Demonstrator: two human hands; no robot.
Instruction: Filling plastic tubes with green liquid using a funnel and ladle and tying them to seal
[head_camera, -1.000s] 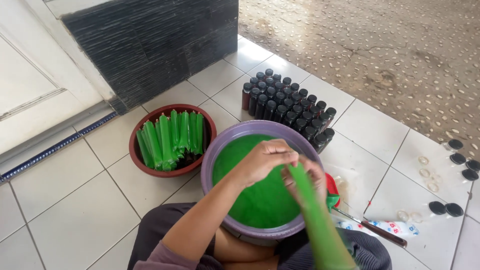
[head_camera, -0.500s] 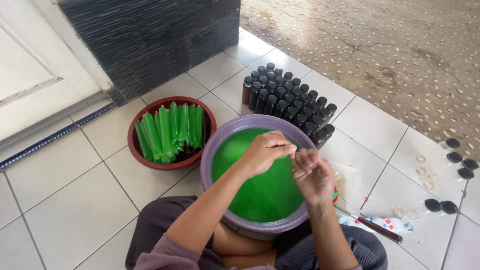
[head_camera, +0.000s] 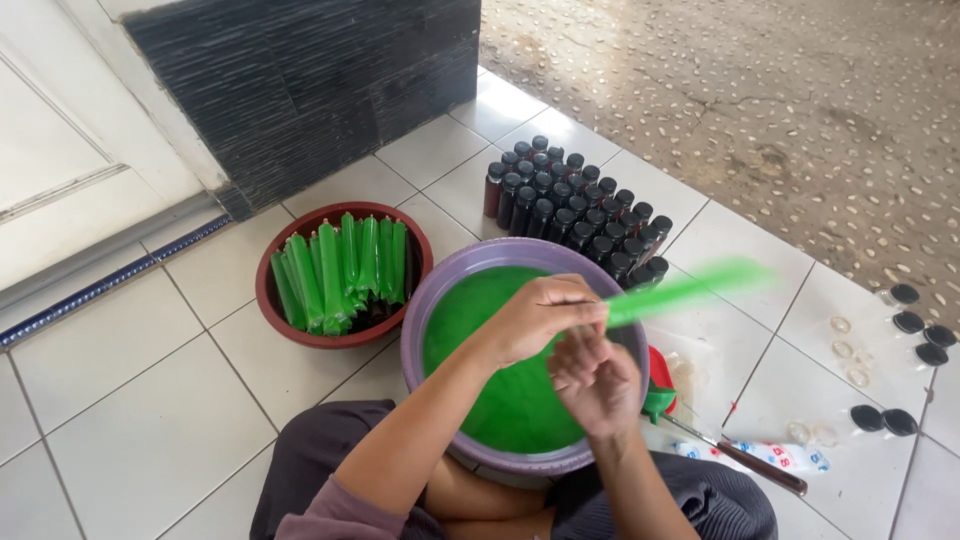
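The long green tube (head_camera: 690, 288) is held above the purple basin (head_camera: 425, 310), and its long axis runs from the hands outward, toward the right and a little up, over the basin's far right rim; it looks blurred. The left hand (head_camera: 535, 318) is closed around the near end of the tube. The right hand (head_camera: 595, 385) is just below and beside it, fingers curled at the same end, but whether it grips I cannot tell. The basin is full of green liquid and stands on the tiled floor (head_camera: 120, 430). Left of it stands a red bowl (head_camera: 270, 300) with similar filled tubes (head_camera: 345, 265); behind it, dark capped bottles (head_camera: 575, 205).
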